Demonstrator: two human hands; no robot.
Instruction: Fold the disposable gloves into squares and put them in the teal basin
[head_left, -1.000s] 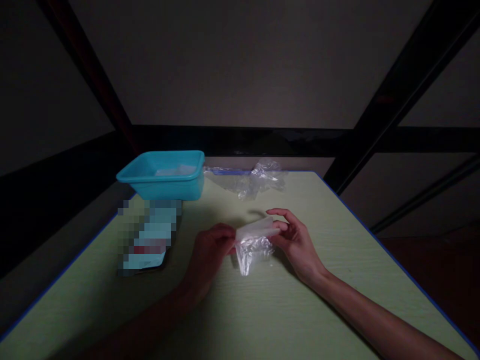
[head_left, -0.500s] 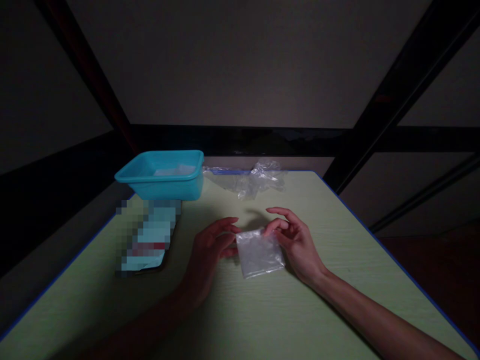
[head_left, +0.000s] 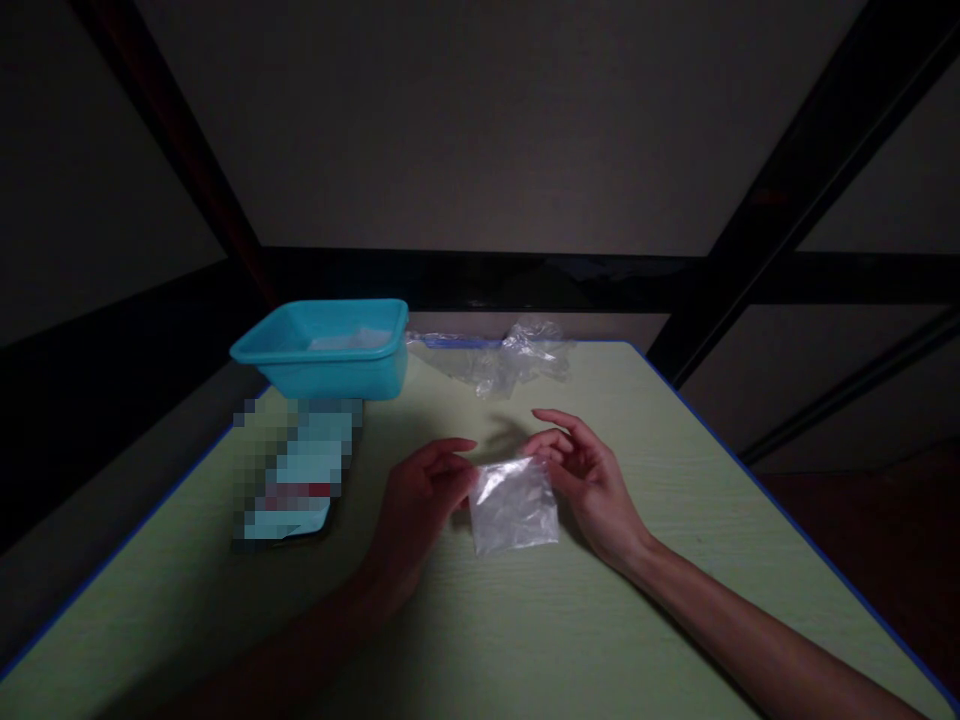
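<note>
A small, square, clear plastic bag (head_left: pixel 514 512) hangs just above the table, its top edge pinched at both upper corners. My left hand (head_left: pixel 424 495) grips the upper left corner between thumb and fingers, with the index finger stretched out above. At the upper right corner, my right hand (head_left: pixel 589 480) holds the bag with thumb and bent fingers, its index finger raised and apart. Light glints along the bag's creased upper part. Whether anything lies inside the bag I cannot tell.
A turquoise plastic basket (head_left: pixel 337 375) with whitish contents stands at the back left. Crumpled clear plastic (head_left: pixel 517 360) lies at the back edge. A blurred-out phone-like object (head_left: pixel 307 475) rests left of my left hand. The pale green table (head_left: pixel 600 640) has a blue edge.
My left thumb and fingers have closed on the bag's left corner. The bag has shifted slightly left and turned a little, now catching more light near its top.
</note>
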